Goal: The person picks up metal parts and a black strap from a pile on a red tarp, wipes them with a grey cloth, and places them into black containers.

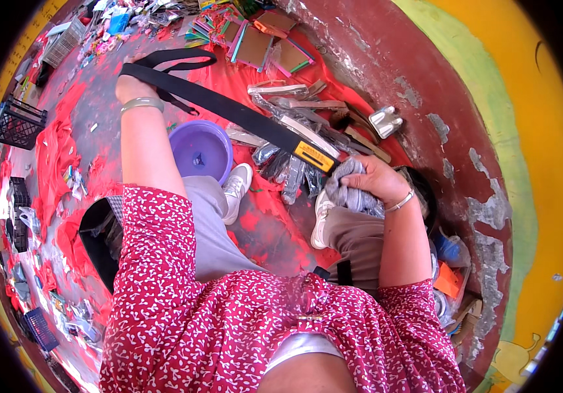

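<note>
The black strap slants rightward from the left hand, apparently closed on it. At the strap's labelled end, the right hand clutches grey cloth.

Your left head camera looks steeply down from above your red shirt, facing outward past your right fingers. The shirt fills the near field below them; floor recedes beyond and left of them, and a maroon wall rises to their right (your fisheye lens bows its edges).
</note>
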The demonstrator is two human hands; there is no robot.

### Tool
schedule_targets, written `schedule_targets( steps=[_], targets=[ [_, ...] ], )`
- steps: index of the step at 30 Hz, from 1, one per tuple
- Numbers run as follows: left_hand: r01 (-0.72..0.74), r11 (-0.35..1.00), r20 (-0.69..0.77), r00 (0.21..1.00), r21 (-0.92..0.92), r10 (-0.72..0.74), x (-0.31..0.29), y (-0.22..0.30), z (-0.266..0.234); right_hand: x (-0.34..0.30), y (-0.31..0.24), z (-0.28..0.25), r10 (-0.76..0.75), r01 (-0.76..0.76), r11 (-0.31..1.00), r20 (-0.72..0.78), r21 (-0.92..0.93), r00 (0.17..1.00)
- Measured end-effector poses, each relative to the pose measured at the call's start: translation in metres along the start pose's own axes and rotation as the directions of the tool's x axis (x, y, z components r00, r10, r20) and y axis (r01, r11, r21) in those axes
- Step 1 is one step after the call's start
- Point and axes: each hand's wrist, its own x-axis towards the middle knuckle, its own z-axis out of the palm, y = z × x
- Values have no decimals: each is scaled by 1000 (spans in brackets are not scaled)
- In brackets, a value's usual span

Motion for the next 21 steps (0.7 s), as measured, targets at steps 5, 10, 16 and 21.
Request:
schedule_targets(
  steps=[5,10,16,21],
  targets=[
    [-75,978,46,995,-195,85,11,12,3,9,8,-13,-1,3,1000,-132,15,991],
    [-70,984,69,994,-166,83,23,14,-4,2,-3,-9,13,7,974,-86,225,996],
    [-158,982,-3,987,-105,159,3,35,-6,8,5,-27,31,-22,992,-72,127,997],
    [-170,984,141,977,55,161,-30,28,4,32,34,-36,73,-103,972,-143,-210,987]
  ],
)
